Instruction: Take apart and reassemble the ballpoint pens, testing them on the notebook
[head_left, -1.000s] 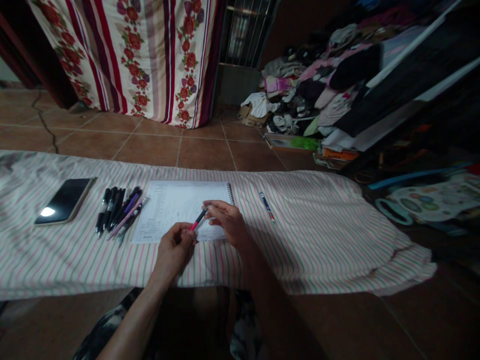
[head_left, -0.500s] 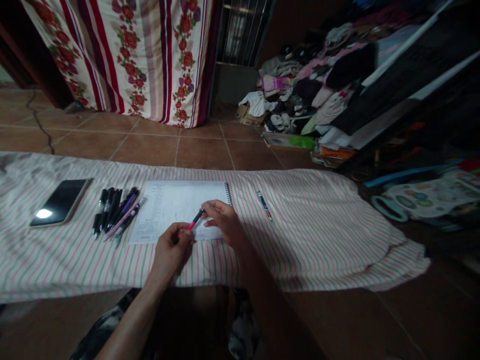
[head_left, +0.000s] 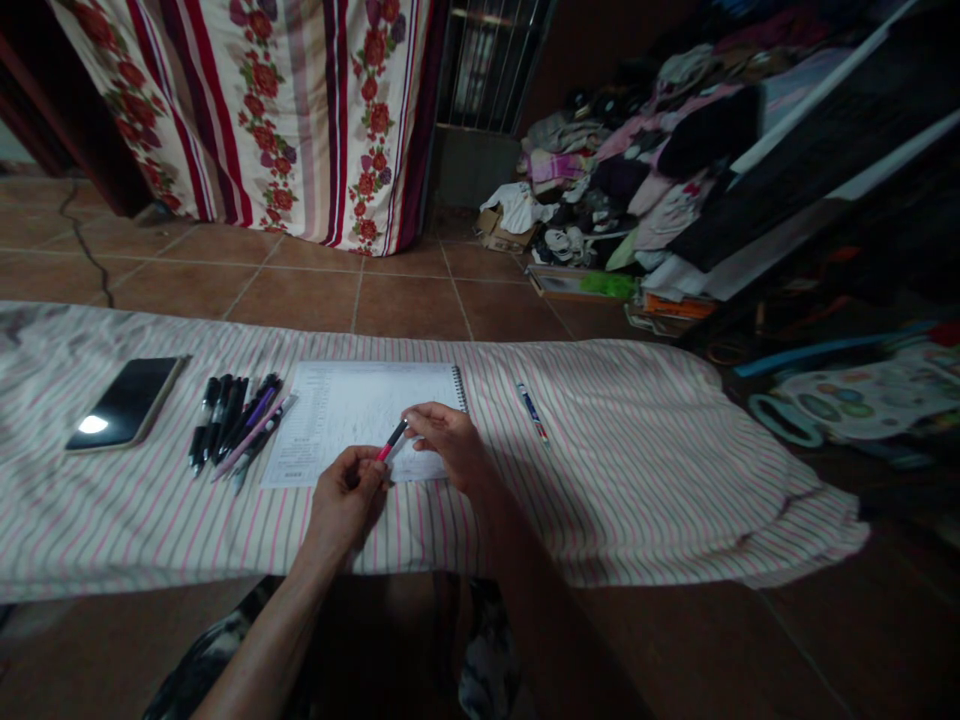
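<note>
A pink and black pen (head_left: 393, 440) is held slantwise between my two hands, over the near part of a spiral notebook (head_left: 375, 388). My left hand (head_left: 346, 494) is closed around its pink lower end. The fingertips of my right hand (head_left: 444, 436) pinch its dark upper end. Beneath the hands the notebook's pale page shows faint marks, with small print down its left side; the wire spiral runs along its right edge. Several pens (head_left: 236, 425), mostly black with some purple and pink, lie bunched left of the notebook.
A single blue and white pen (head_left: 532, 413) lies right of the notebook on the striped cloth (head_left: 645, 470). A phone (head_left: 126, 402) rests at the far left. Beyond are a floral curtain (head_left: 300, 130), tiled floor (head_left: 300, 285) and a heap of clothes (head_left: 622, 170).
Both hands stay nearly still, still gripping the pen at its two ends. The whole view has shifted very slightly.
</note>
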